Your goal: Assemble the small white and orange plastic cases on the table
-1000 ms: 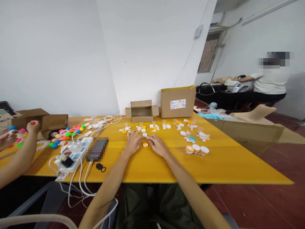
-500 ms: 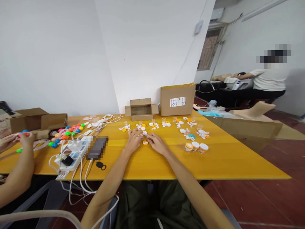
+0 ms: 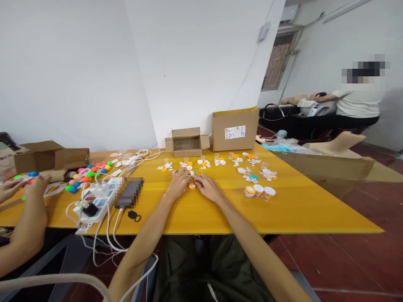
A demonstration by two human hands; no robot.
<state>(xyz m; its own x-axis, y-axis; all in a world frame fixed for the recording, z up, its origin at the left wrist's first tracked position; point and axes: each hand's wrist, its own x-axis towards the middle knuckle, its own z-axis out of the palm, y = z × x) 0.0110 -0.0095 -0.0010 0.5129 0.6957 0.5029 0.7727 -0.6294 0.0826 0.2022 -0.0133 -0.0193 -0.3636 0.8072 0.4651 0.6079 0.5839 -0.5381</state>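
My left hand and my right hand meet over the middle of the table, fingers bent and closed inward. A small white plastic part shows between their fingertips, and both seem to grip it; its exact shape is partly covered. Just below, on the table between the hands, lies a small round orange piece with a white mark. Beyond the fingers are groups of white and orange discs and small clear cups. To the right stand several clear jars with white and orange lids.
A small open carton and a taller box stand at the back. Leftward are a phone, a power strip with cables and colourful balls. A co-worker's hands hold something at far left. Another person sits at right.
My hands stay at nearly the same spot, fingers shifted slightly around the white part. The co-worker's hand at left has moved a little. The view has shifted slightly.
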